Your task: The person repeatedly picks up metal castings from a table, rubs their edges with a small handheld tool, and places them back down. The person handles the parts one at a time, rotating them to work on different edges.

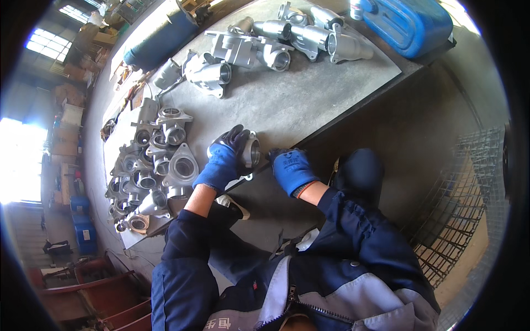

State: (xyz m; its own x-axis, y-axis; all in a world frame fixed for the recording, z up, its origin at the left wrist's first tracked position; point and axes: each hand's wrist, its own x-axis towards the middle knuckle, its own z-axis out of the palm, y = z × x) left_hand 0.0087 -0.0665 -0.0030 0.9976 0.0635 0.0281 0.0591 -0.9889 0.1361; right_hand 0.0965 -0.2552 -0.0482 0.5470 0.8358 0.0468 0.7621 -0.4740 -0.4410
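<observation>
My left hand (222, 163), in a blue work glove with dark fingertips, is closed around a silver metal casting (253, 153) near the front edge of the worktable (314, 96). The casting's round bore opens toward my right hand. Just right of it, my right hand (292, 170) wears a matching glove and has its fingers curled in toward the casting. Whatever those fingers may grip is hidden. Beside my left forearm, several similar castings (183, 167) with round openings and flanges stand close together.
More castings (237, 49) lie along the table's far side. A blue jerrycan (411, 27) sits at the far right corner, and a large blue cylinder (160, 38) is at the far left. A wire mesh basket (455, 198) stands at right, with reddish-brown bins (105, 295) at lower left.
</observation>
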